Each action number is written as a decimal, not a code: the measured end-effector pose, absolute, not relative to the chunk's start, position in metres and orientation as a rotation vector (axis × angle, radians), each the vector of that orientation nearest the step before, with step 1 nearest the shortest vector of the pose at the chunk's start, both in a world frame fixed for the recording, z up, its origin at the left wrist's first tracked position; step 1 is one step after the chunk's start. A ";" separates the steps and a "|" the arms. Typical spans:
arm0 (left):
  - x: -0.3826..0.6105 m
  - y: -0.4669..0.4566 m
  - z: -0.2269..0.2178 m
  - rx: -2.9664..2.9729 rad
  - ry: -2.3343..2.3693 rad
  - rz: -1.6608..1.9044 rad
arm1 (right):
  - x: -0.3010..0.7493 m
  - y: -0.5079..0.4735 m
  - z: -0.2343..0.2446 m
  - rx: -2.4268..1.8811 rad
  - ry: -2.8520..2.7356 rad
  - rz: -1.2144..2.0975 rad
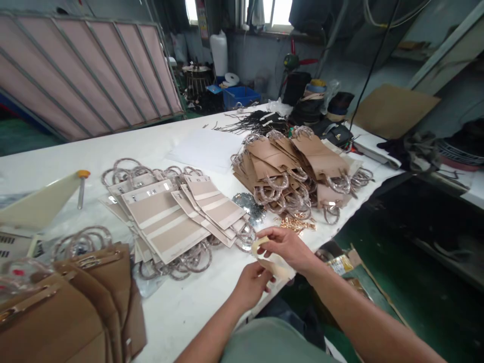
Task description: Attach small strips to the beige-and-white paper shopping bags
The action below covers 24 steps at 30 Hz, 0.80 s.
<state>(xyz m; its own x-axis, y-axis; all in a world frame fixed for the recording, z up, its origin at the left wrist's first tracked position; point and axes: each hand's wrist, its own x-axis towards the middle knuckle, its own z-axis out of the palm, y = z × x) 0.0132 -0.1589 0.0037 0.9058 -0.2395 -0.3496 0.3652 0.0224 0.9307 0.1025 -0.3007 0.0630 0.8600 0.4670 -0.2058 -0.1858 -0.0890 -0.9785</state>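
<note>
Head view, lower centre: left hand (251, 285) and right hand (288, 247) are pinching a pale strip (278, 267) over the counter (181, 312) edge; gripping near its ends is likely steadying it.

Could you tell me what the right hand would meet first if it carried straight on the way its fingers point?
Past the pale piece it holds, the right hand, pointing left, would likely meet the ring handles of the beige bag stack first; depth is unclear.

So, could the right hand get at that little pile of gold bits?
Probably yes: the gold bits lie just beyond the right hand, nothing between, though it holds a cream piece.
</note>
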 end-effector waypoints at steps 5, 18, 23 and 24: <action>-0.025 -0.137 0.000 1.543 0.147 -0.551 | 0.092 -0.343 -0.025 -2.279 0.064 0.369; -0.084 -0.099 0.005 1.751 0.179 -0.460 | 0.039 -0.340 -0.068 -2.315 0.014 0.457; -0.085 -0.098 0.021 1.619 0.300 -0.182 | 0.006 -0.291 0.023 -1.953 -0.215 0.257; -0.085 -0.095 0.026 1.566 0.351 -0.079 | -0.003 -0.278 0.036 -1.912 -0.223 0.218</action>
<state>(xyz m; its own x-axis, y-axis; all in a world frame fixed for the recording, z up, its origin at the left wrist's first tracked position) -0.0855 -0.0954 0.0258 0.9481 0.1711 -0.2679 0.2696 0.0138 0.9629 -0.0032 -0.2780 0.0363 0.9648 0.2593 -0.0436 0.0489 -0.3400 -0.9392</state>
